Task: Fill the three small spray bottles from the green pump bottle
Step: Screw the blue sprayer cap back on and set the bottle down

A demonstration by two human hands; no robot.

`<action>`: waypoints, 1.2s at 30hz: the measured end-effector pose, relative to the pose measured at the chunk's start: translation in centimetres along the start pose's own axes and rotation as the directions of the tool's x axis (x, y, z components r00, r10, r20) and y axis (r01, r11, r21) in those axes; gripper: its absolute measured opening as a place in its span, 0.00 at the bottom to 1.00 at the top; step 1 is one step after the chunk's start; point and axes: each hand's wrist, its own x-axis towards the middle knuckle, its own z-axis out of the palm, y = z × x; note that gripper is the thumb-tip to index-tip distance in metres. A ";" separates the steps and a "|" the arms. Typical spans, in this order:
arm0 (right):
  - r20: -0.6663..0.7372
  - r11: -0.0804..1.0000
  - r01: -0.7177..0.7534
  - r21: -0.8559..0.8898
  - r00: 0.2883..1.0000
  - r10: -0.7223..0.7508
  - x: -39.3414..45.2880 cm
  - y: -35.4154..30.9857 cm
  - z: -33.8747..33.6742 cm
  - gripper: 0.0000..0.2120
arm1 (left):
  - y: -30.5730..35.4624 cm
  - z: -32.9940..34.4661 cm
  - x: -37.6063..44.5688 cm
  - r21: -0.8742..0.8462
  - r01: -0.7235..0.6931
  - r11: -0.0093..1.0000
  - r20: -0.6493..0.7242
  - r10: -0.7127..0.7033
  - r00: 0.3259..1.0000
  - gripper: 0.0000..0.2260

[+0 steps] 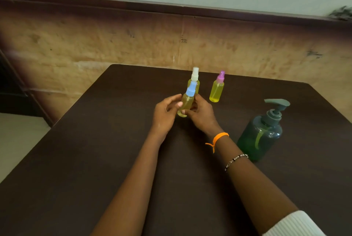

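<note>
A small spray bottle with a blue cap (187,100) holds yellow liquid and stands near the table's middle. My right hand (201,114) grips its body from the right, and my left hand (165,114) touches it from the left with thumb and fingertips. Just behind it stands a white-capped spray bottle (194,80), also yellow inside. A purple-capped spray bottle (217,91) with yellow liquid stands further right. The green pump bottle (263,134) stands at the right, beside my right forearm, its pump head on.
The dark brown table (95,150) ends at a far edge just behind the bottles and a left edge running towards me. A wood-panelled wall (114,41) rises behind it. Pale floor (17,140) shows at the left.
</note>
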 end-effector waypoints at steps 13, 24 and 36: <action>-0.139 0.980 0.007 -0.197 0.990 -0.035 7.8 0.7 6.7 0.16 | -1.9 -1.8 2.7 0.139 -0.064 0.988 -0.325 0.106 0.940 0.10; -0.193 0.964 -0.069 -0.258 0.981 0.018 6.9 -0.3 6.7 0.29 | -1.8 -1.6 2.5 0.124 -0.081 0.989 -0.304 0.115 0.946 0.10; -0.449 0.960 -0.207 -0.190 0.888 0.103 6.0 1.9 2.5 0.30 | -1.8 -1.1 2.5 0.156 -0.090 0.984 -0.248 0.127 0.960 0.10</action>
